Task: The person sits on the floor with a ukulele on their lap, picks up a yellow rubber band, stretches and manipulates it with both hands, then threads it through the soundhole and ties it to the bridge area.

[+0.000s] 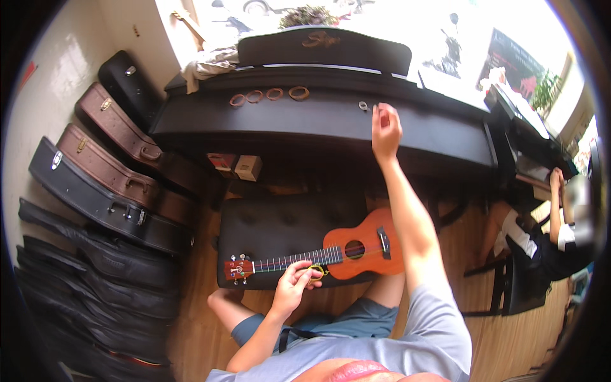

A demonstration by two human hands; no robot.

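Observation:
My left hand point(294, 283) holds a small coil of yellow string point(318, 274) over the neck of an orange-brown ukulele point(356, 229), which lies on a padded black bench point(267, 223). My right hand point(386, 127) is reached out over the dark piano lid point(439, 134), its fingers curled closed; what they hold, if anything, is hidden. Just left of those fingertips lies a small silvery coil point(363, 106). Several copper-coloured coils point(298, 93) sit in a row farther left on the same lid.
Black and brown instrument cases and soft bags point(108, 159) line the left wall. A cream cloth point(210, 63) drapes over the piano's left end. Small boxes point(248, 168) are beneath it. At right, another person point(547, 242) sits on a black chair at a keyboard.

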